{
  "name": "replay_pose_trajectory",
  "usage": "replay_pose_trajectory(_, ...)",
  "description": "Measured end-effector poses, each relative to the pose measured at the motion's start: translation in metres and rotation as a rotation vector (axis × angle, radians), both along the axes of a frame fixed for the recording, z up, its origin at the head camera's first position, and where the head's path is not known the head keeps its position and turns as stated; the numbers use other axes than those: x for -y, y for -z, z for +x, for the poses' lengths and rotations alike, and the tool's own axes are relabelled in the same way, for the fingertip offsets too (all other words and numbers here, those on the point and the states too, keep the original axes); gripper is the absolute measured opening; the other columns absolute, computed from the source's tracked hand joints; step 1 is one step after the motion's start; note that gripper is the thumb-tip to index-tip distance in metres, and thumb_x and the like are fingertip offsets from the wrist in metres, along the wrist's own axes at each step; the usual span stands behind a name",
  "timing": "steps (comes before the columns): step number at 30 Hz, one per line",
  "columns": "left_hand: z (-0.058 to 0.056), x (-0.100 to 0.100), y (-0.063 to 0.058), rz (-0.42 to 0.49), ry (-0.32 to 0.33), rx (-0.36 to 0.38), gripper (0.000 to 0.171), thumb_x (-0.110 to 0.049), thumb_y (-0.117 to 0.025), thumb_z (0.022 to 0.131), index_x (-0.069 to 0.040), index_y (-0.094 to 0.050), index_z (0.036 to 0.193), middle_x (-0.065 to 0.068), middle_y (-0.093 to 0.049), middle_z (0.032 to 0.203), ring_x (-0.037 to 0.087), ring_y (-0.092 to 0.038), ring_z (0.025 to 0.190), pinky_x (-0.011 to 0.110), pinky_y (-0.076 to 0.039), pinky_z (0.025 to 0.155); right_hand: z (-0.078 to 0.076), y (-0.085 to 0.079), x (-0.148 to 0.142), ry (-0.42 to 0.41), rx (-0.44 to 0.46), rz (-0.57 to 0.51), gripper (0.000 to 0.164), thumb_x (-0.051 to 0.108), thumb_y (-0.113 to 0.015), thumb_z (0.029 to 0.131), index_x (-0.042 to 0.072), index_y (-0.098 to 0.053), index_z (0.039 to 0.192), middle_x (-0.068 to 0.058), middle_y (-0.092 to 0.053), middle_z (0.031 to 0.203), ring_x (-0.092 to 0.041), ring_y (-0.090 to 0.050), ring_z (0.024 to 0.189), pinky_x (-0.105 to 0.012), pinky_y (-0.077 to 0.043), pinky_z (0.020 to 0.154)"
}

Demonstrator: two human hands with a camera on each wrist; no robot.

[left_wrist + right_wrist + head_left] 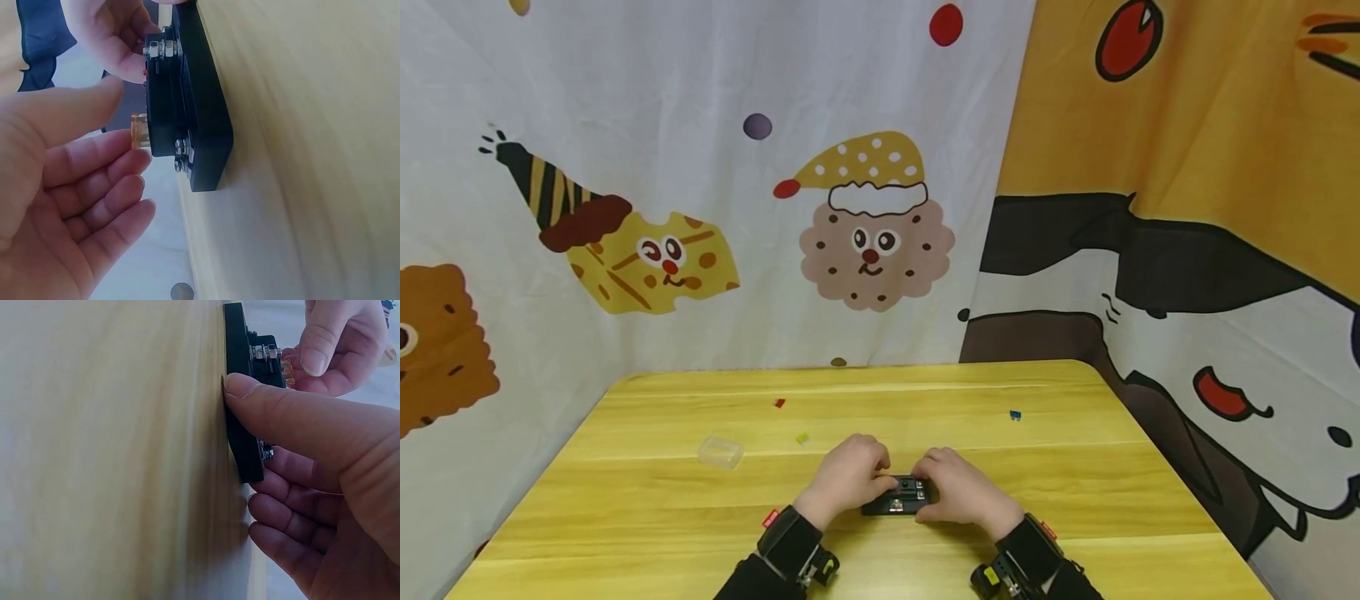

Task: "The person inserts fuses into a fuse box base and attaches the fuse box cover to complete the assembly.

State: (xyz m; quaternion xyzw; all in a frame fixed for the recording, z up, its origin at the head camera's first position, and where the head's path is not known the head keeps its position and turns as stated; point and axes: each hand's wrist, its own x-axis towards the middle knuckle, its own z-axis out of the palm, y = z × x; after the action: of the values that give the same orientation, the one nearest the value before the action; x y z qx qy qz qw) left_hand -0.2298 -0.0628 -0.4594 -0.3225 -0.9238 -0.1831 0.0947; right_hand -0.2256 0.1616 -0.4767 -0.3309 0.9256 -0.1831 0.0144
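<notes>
A black fuse holder point(898, 497) with metal nuts and studs lies on the table between both hands. My right hand point(958, 493) grips one end of it, the thumb point(244, 387) on the base edge and the fingers at the opposite side. An orange see-through fuse point(140, 130) sits in the holder, sticking out of its top. My left hand point(850, 475) is at this fuse, index fingertip right against it. In the left wrist view, its thumb point(94, 106) stands apart from the fuse, and the other fingers are loosely bent.
A clear plastic box point(720, 453) lies on the wooden table point(647, 533) to the left. Small pieces lie farther back: a red one point(779, 403), a yellow-green one point(802, 438) and a blue one point(1015, 415) at right. A printed curtain point(700, 67) hangs behind.
</notes>
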Motion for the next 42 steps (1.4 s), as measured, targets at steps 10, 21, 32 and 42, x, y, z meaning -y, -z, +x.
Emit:
replay_pose_trajectory(10,0.003,0.013,0.0,0.062,-0.049,-0.007,0.035,-0.033,-0.084,0.079,-0.005,-0.071,0.095,0.001,-0.063,0.088,0.018,-0.058,0.084,0.03,-0.05,0.074,0.0,0.0,0.001,0.007,0.008,0.002,0.048,0.034,-0.089,0.071,0.012,-0.068,0.108,0.004,-0.057,0.104,-0.013,-0.049,0.092,-0.033,-0.048,0.084)
replay_pose_trajectory(21,0.002,0.038,-0.002,0.116,-0.16,0.017,0.039,-0.027,-0.084,0.079,0.0,-0.069,0.103,0.007,-0.064,0.098,0.026,-0.059,0.093,0.04,-0.051,0.081,0.0,0.002,-0.001,0.018,0.0,0.008,0.05,0.037,-0.088,0.072,0.012,-0.068,0.11,0.004,-0.058,0.106,-0.013,-0.05,0.096,-0.035,-0.049,0.088)
replay_pose_trajectory(32,-0.005,0.069,-0.002,0.101,-0.168,0.005,0.04,-0.022,-0.086,0.076,-0.001,-0.068,0.104,0.007,-0.064,0.1,0.027,-0.059,0.097,0.042,-0.05,0.086,0.0,0.002,-0.001,0.019,0.022,0.006,0.049,0.036,-0.088,0.072,0.012,-0.068,0.111,0.004,-0.058,0.107,-0.014,-0.05,0.097,-0.035,-0.048,0.089)
replay_pose_trajectory(42,-0.014,0.097,-0.001,0.063,-0.152,-0.014,0.037,-0.01,-0.086,0.074,-0.001,-0.068,0.105,0.008,-0.064,0.101,0.029,-0.06,0.097,0.042,-0.05,0.087,0.001,0.001,-0.001,0.028,0.027,0.005,0.05,0.036,-0.088,0.072,0.012,-0.068,0.111,0.004,-0.058,0.107,-0.014,-0.05,0.097,-0.035,-0.049,0.089)
